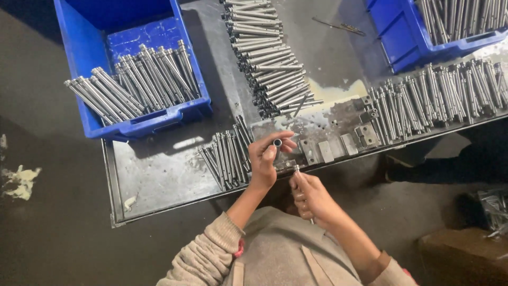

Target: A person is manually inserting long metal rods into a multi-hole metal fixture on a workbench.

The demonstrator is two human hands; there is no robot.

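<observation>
Left hand (pixel 267 159) pinches a short sleeve (pixel 277 142) by its fingertips, open end up, above the worktop (pixel 159 175) edge. Right hand (pixel 312 197) is closed around a thin bolt (pixel 297 170), tip up, at 4 o'clock of the sleeve. Risks: the sleeve could slip from the light pinch and drop off the edge; a forearm could nudge the loose bolt stack (pixel 227 156) at 9 o'clock.

From my remote seat I see a dark metal desk (pixel 159 180) carrying two blue bins (pixel 90 53) (pixel 402 42) of steel rods, loose rod piles at centre (pixel 270 58), right (pixel 439 98) and front edge (pixel 227 156), and small metal blocks (pixel 344 140) between them.
</observation>
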